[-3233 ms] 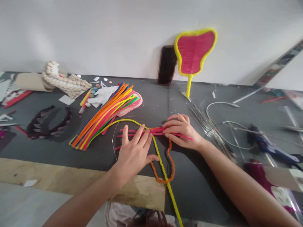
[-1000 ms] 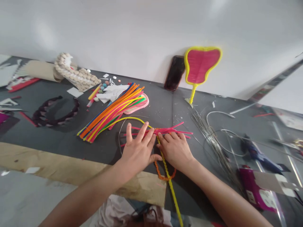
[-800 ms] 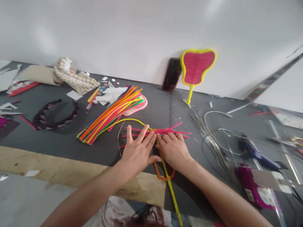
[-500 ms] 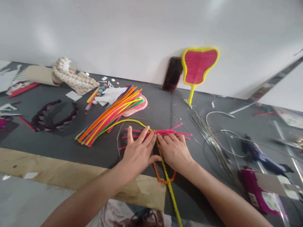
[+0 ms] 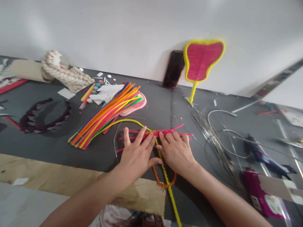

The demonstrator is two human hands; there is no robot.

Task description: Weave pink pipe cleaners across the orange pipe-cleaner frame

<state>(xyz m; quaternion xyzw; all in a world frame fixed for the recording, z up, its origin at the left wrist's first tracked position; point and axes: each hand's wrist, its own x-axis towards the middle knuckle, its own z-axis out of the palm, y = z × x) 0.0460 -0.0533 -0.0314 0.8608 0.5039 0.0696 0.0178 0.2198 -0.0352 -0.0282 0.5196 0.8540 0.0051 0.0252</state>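
Grey mat (image 5: pixel 47 138) covered the table by a white wall. Both hands lay flat and open on it, gripping nothing. The left hand (image 5: pixel 136 154) had its fingers spread over the pink stems (image 5: pixel 165 131). The right hand (image 5: pixel 176 151) pressed them just beside it, where they crossed the yellow stem (image 5: pixel 174 205) above the orange loop (image 5: pixel 156 176). It seemed best to press softly and evenly near that crossing, so the stems lay side by side and did not slip.
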